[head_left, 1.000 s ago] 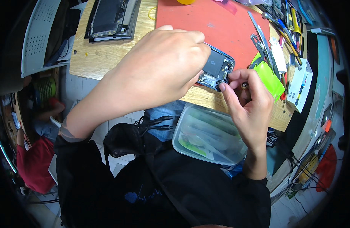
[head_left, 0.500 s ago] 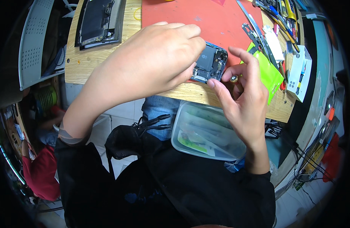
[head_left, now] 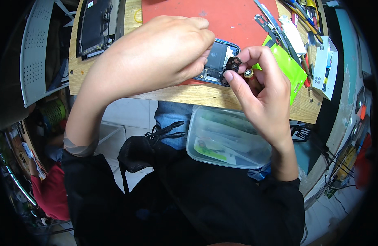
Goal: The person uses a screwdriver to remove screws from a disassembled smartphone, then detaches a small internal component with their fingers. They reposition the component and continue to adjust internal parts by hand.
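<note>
An opened phone [head_left: 215, 57] with battery and circuitry exposed lies at the front edge of the red mat [head_left: 172, 9]. My left hand [head_left: 164, 55], fingers curled, grips the phone's left end; the fingertips are largely hidden. My right hand [head_left: 263, 94] pinches a small black component [head_left: 233, 64] between thumb and index finger at the phone's right end, while a screwdriver with a gold, star-marked cap [head_left: 249, 74] sits within its curled fingers. A bright green pouch [head_left: 287, 69] lies just right of that hand.
A dismantled screen assembly [head_left: 94, 26] is at back left, tools [head_left: 304, 18] and a white box [head_left: 325, 67] at right. A translucent tub [head_left: 213, 135] is below the table's edge [head_left: 168, 96]. A person in red [head_left: 49, 192] is at lower left.
My right thumb and index finger have closed on the black component, lifting it at the phone's end. The phone and both hands appear higher and further left in view.
</note>
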A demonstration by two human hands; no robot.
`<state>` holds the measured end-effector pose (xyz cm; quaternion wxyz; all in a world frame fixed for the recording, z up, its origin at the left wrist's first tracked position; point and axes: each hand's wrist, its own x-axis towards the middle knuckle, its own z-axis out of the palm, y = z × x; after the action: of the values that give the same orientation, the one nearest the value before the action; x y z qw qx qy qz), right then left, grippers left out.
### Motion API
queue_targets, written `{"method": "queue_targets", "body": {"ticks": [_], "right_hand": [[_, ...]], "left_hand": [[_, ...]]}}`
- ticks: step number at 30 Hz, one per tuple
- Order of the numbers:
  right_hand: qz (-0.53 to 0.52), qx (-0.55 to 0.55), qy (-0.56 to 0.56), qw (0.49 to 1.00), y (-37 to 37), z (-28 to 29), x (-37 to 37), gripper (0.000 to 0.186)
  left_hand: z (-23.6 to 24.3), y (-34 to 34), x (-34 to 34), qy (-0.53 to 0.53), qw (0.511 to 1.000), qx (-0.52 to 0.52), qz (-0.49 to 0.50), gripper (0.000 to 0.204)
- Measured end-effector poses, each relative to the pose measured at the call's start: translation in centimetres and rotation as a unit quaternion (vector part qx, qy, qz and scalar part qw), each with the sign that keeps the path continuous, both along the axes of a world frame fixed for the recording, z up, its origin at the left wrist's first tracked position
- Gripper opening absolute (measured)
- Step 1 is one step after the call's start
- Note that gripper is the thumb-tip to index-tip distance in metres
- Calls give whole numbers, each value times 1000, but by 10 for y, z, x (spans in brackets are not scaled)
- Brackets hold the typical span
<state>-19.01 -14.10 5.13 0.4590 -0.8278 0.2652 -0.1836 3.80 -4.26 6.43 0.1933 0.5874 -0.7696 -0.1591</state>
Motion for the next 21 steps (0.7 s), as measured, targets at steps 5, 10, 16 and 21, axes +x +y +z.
{"method": "queue_targets", "body": {"ticks": [5,10,16,21], "right_hand": [[9,23,6,1000,-7,-1,3,24],[9,95,56,994,-16,7,3,12],[6,83,74,994,-19,11,2,10],[20,52,56,997,-17,12,1,10]], "left_hand": [[2,-1,0,12,1000,12,2,16],[3,0,0,15,1000,18,0,16],[2,-3,2,17,999,35,-5,15],[4,-2,3,23,999,41,-3,15]]}}
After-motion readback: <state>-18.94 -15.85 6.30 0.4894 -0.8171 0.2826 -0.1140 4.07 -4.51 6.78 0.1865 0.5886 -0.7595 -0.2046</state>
